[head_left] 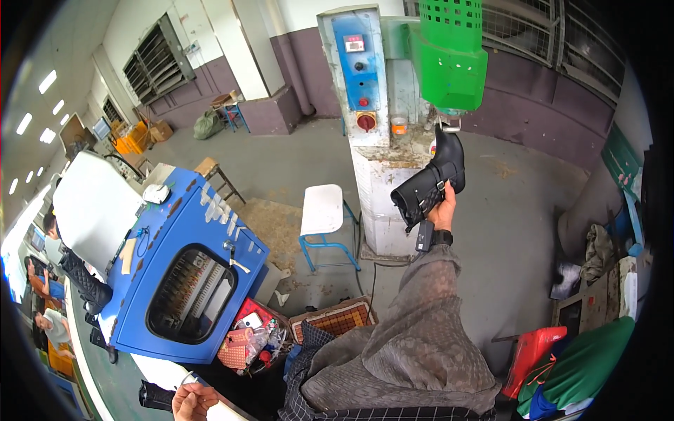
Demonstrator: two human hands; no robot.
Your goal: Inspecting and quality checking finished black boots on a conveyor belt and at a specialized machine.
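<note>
A black boot (430, 180) with buckled straps is in my right hand (441, 209), whose fingers wrap round its shaft. My right arm is stretched forward, and the boot lies tilted with its foot end up, just under the nozzle (450, 126) of a green machine housing (453, 70). Low at the left, my left hand (194, 403) is closed with the fingertips pinched together. A thin pale strand seems to rise from those fingers, too small to make out. Beside that hand lies another black boot (156, 395), partly cut off from view.
A blue machine (175, 259) with a dark window stands left, with black boots (86, 284) on the conveyor (133, 372) beside it. A white stool (323, 210), a cluttered basket (256, 337), a control panel (358, 70) and a red chair (530, 358) surround me. People sit far left.
</note>
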